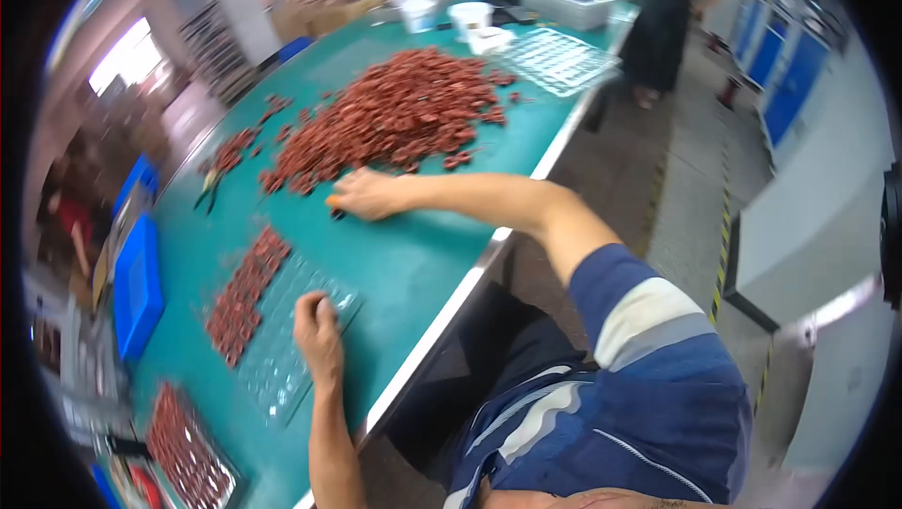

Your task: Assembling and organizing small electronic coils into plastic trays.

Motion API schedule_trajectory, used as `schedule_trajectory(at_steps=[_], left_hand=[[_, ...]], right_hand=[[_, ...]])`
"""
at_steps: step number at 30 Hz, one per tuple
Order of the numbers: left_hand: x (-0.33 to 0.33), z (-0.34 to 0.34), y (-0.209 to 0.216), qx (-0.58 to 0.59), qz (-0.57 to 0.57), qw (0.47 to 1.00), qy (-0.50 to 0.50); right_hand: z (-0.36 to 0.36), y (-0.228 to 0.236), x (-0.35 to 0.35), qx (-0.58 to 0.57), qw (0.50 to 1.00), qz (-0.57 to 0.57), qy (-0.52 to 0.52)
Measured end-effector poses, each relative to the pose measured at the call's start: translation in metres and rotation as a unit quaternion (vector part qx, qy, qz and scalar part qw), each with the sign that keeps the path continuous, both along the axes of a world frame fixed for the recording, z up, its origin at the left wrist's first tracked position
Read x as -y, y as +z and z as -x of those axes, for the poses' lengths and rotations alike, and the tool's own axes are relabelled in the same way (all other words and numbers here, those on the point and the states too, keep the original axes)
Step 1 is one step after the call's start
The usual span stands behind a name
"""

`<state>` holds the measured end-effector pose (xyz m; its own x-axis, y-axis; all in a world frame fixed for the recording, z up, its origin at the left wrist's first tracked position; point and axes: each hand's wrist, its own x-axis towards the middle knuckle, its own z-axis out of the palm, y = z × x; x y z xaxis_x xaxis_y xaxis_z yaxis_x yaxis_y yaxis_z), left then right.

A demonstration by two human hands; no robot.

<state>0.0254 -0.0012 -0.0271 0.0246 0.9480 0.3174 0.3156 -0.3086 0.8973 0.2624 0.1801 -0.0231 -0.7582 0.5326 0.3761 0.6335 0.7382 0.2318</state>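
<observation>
A large heap of small reddish-brown parts (pixel 395 100) covers the middle of the green table (pixel 395 260). At the heap's near edge is my right hand (pixel 371 194), closed, with a small orange thing (pixel 334 201) at its fingertips and a dark bit just below. My left hand (pixel 319 335) is curled above the right side of a clear plastic tray (pixel 277 373); whatever its fingers hold, if anything, is hidden. Rows of the reddish parts (pixel 246 298) fill the tray's left side, while the pockets near my left hand look bare.
Another filled tray (pixel 188 453) lies at the near left. Pliers (pixel 207 190) rest left of the heap. Blue bins (pixel 139 288) line the left edge. White tubs (pixel 470 19) and a white grid tray (pixel 554 60) stand at the far end, near a person in black (pixel 662 21).
</observation>
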Motion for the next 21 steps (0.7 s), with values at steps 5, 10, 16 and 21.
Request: schedule_trajectory(at_steps=[5,10,16,21], left_hand=[[0.005,-0.004,0.01,0.038,0.014,0.999,-0.032],[-0.002,-0.005,0.007,0.048,0.01,0.998,-0.048],[-0.001,-0.002,0.009,0.05,0.015,0.998,-0.039],[0.0,-0.006,0.015,0.05,0.039,0.997,-0.04]], right_hand=[[0.015,0.013,-0.008,-0.009,0.996,0.084,-0.036],[0.013,0.007,-0.022,0.01,0.995,0.084,-0.049],[0.015,0.007,-0.02,-0.111,0.989,0.082,-0.043],[-0.003,0.016,-0.025,-0.19,0.981,-0.016,0.02]])
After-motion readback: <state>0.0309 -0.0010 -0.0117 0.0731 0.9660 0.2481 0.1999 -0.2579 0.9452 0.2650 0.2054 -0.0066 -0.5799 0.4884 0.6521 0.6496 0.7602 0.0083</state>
